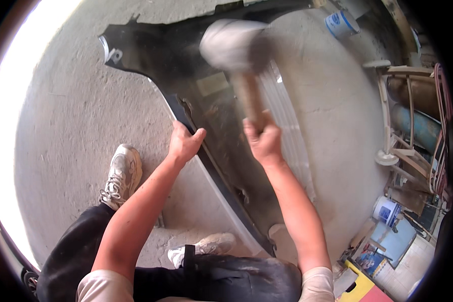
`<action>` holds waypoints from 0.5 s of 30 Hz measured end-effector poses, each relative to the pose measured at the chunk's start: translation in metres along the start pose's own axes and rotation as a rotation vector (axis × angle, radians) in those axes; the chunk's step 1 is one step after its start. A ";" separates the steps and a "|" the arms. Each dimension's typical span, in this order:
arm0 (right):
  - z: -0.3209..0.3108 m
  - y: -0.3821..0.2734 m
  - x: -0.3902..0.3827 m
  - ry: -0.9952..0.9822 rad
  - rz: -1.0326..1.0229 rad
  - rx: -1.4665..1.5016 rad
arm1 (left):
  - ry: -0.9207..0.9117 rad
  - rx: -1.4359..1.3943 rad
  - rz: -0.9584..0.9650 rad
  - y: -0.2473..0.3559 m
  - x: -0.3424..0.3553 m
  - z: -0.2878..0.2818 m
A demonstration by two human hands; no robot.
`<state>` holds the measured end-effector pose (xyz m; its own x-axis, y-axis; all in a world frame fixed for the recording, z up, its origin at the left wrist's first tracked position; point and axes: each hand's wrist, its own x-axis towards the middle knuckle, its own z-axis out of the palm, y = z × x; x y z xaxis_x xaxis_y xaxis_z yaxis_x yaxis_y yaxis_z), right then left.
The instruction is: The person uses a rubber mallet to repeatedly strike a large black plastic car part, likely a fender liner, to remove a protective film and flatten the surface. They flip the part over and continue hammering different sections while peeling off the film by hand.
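Note:
A black car fender [158,45] slants across the concrete floor, its inner side toward me. My left hand [183,143] grips the fender's near-left edge, fingers over the rim and thumb on the inside. In my right hand [263,139] is the wooden handle of a mallet, whose large pale head [234,44] hangs over the upper middle of the fender. Motion blurs the mallet head, and whether it touches the panel I cannot tell. A pale rectangular patch [212,84] shows on the fender's inner face, left of the handle.
A blue-and-white can [342,24] lies at the upper right. On the right stand a metal-framed cart [410,73] with gas cylinders [412,123] and a white bucket [386,210]. A yellow-and-red box [360,287] sits lower right. My shoe [123,171] is left of the fender.

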<state>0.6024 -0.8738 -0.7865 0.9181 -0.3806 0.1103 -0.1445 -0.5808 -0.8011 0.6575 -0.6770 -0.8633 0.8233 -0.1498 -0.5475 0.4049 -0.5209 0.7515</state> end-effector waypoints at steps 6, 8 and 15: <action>-0.002 -0.030 0.035 -0.196 0.196 -0.318 | -0.107 -0.101 0.022 -0.012 0.015 -0.009; 0.007 -0.036 0.010 -0.008 0.117 -0.139 | 0.015 -0.067 0.049 -0.009 0.012 -0.006; -0.004 0.024 -0.011 -0.228 0.296 -0.404 | 0.013 -0.106 -0.007 0.007 0.007 0.001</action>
<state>0.5879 -0.8862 -0.8042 0.8668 -0.4305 -0.2517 -0.4979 -0.7197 -0.4838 0.6658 -0.6827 -0.8628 0.8251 -0.1350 -0.5486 0.4499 -0.4302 0.7826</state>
